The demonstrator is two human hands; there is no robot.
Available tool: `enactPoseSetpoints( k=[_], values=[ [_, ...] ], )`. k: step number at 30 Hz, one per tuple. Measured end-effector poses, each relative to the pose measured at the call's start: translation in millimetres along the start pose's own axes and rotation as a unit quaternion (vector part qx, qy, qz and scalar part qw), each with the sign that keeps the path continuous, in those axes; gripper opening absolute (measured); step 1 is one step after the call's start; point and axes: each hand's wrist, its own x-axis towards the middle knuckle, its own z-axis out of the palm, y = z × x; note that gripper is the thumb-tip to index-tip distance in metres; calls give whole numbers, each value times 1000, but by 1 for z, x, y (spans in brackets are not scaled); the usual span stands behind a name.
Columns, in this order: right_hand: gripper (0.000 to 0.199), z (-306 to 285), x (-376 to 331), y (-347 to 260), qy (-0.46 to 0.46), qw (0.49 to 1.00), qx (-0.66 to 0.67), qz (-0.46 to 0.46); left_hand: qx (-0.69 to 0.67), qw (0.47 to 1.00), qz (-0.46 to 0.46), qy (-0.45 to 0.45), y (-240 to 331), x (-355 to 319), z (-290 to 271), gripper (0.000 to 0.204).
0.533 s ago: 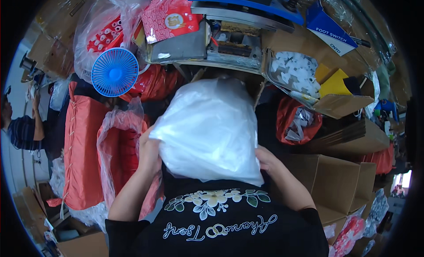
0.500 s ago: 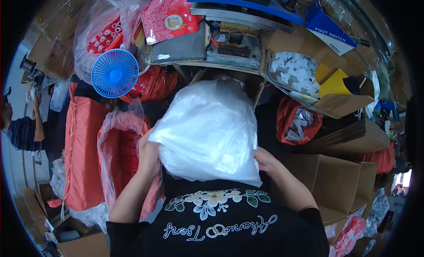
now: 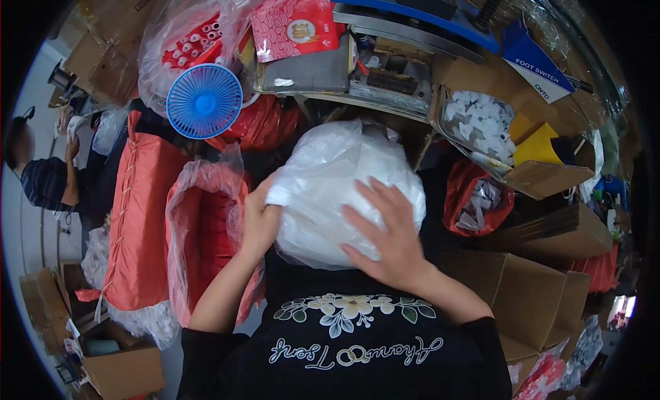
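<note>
A large, bulging white translucent plastic bag (image 3: 323, 221) rests in front of my body; what fills it cannot be made out through the film. My left hand (image 3: 262, 211) grips a gathered fold at the bag's left side. Over the front right of the bag lies my right hand (image 3: 386, 238), its fingers spread. To the left of my left arm stands an open red sack (image 3: 182, 228) with a clear plastic liner and red pieces inside.
Behind the bag is a machine (image 3: 392, 77) with a blue top plate. A blue fan (image 3: 204, 101) is at the back left, near a tied red bundle (image 3: 141, 221). At right are a tray of white pieces (image 3: 479, 121) and open cardboard boxes (image 3: 529, 293). Someone in dark stripes (image 3: 48, 180) is far left.
My right hand has left the bag's right edge and now lies spread on its front. My left hand has drawn its fold inward, and the bag looks more compact. The view has shifted slightly.
</note>
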Motion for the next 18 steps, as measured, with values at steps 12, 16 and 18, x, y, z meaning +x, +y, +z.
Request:
enactPoseSetpoints(
  k=[12, 16, 18],
  values=[
    [82, 73, 32, -4, 29, 990, -118, -68, 103, 994, 28, -9, 18, -3, 0, 52],
    [70, 58, 46, 5, -8, 982, -186, -34, 157, 985, 62, -26, 25, 1, 0, 50],
    [67, 48, 51, 11, -3, 981, -191, -32, 170, 983, 66, -30, 23, 4, 0, 49]
  ],
)
